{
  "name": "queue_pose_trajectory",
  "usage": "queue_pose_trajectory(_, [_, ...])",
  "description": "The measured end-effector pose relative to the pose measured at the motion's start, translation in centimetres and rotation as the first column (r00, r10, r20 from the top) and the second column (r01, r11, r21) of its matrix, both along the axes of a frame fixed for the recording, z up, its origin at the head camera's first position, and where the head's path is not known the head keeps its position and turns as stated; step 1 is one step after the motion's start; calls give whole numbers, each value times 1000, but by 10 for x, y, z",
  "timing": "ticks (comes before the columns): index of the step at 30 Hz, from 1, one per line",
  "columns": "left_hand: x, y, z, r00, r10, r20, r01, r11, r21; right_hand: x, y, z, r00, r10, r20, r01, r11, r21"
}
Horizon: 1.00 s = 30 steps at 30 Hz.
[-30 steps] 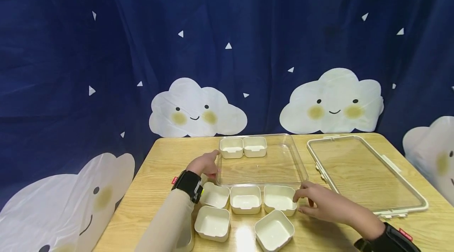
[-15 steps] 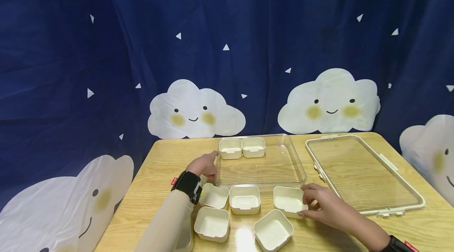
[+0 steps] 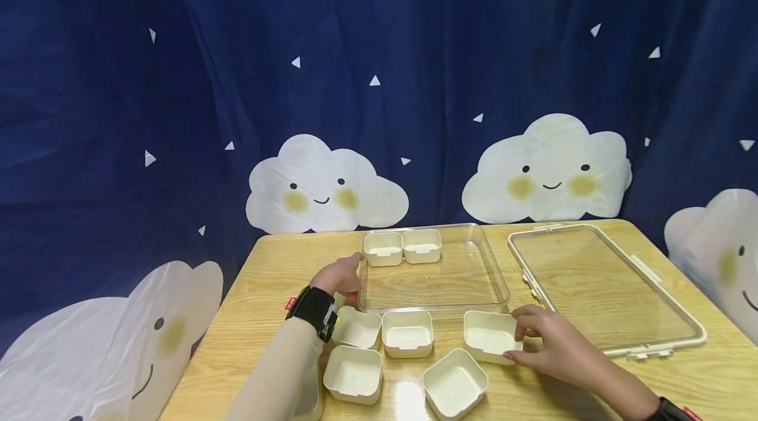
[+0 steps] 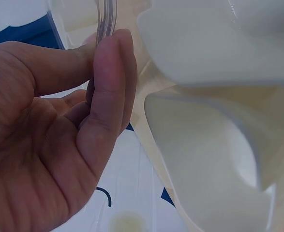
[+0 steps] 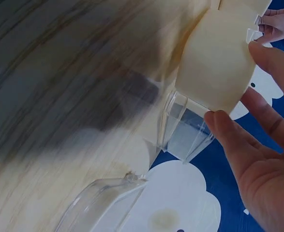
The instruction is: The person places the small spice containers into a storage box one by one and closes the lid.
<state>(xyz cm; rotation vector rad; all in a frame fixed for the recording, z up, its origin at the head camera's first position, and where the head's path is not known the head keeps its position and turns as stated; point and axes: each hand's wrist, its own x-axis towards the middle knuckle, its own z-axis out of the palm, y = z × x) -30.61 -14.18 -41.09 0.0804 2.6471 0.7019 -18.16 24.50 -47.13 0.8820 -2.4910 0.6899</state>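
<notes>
Cream cup (image 3: 490, 337): on the wooden table (image 3: 260, 316), just in front of the clear tray's near right corner, pinched at its right side.
Left hand (image 3: 342, 276): fingers pinching the clear tray (image 3: 438, 279) at its left rim.
Loose cups (image 3: 379, 348): four, grouped in front of the tray.
Tray contents: two cups (image 3: 403, 247) side by side at the far edge.
Right hand (image 3: 547, 342): thumb and fingers clamped on the cream cup.
Lid (image 3: 598, 286): flat, right of the tray.

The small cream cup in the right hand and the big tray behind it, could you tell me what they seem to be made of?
The cream cup looks like opaque, smooth moulded plastic with rounded corners. The tray appears to be clear, glossy plastic, though glass cannot be ruled out: the table's wood grain shows through it.
</notes>
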Motion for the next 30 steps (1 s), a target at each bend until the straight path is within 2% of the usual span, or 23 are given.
queue_pose_trajectory(12, [0, 2, 0, 1000, -3, -1, 3, 1000, -18, 2, 8, 17, 999, -15, 31, 20, 988, -154])
queue_pose_trajectory(26, [-2, 1, -1, 1000, -3, 11, 3, 1000, 19, -8, 10, 30, 999, -10, 38, 18, 975, -223])
queue_pose_trajectory(30, [-2, -4, 2, 1000, -14, 4, 14, 1000, -13, -12, 9, 34, 999, -40, 8, 41, 976, -216])
